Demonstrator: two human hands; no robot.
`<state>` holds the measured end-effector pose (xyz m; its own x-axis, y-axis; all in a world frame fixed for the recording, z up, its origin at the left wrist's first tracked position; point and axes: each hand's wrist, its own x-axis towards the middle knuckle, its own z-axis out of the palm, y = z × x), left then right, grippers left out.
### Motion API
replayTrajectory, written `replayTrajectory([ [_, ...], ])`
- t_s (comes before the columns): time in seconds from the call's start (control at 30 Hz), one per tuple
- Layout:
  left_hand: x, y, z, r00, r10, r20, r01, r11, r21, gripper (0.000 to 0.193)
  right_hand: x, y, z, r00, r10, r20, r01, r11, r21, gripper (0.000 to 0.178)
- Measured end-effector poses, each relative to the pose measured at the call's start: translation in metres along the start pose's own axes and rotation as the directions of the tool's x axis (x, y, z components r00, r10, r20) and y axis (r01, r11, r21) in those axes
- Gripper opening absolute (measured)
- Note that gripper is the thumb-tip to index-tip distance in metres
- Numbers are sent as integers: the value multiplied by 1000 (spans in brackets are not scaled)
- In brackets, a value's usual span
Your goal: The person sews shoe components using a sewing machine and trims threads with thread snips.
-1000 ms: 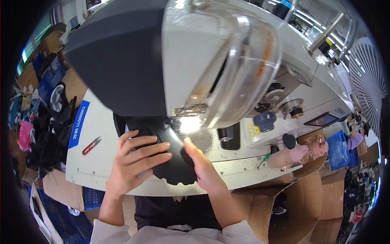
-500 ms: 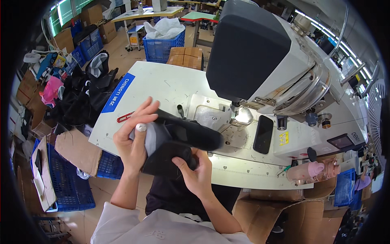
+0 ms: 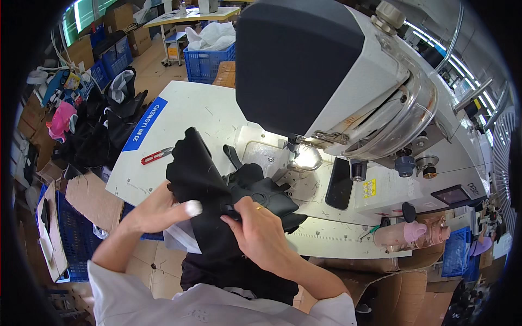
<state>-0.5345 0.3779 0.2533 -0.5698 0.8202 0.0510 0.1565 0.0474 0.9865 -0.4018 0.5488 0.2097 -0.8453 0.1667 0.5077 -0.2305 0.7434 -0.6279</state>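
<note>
In the head view, the black piece (image 3: 202,173) is held up over the near edge of the desk (image 3: 182,100), scalloped edge raised at the left, softer folds spreading right, in front of the sewing machine (image 3: 299,65). The right hand (image 3: 262,232) grips it near the middle between thumb and bent fingers. The left hand (image 3: 159,211) is at its left border, thumb stretched apart; the fingers are partly hidden, so whether they grip cannot be told. Pale cloth (image 3: 182,239) hangs just below that hand. The piece looks already made up of several joined parts and is clear of the lit stitching area (image 3: 308,158); the work seems partway, but which seams are done or left cannot be told.
</note>
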Motion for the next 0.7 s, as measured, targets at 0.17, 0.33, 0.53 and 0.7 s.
replayTrajectory([
  [0.17,37,7,-2,952,-297,-67,301,951,64,59,3,1,-17,989,-4,147,9,1000,-30,30],
  [0.33,49,0,23,993,75,-95,-78,997,-25,37,14,33,-54,934,272,231,-331,902,277,30],
  [0.53,97,15,41,990,-44,-134,24,990,-142,24,8,56,-56,895,435,102,-415,726,548,28],
  [0.7,120,-4,56,912,398,-101,-381,912,149,20,3,71,-45,843,521,-136,-337,707,621,26],
])
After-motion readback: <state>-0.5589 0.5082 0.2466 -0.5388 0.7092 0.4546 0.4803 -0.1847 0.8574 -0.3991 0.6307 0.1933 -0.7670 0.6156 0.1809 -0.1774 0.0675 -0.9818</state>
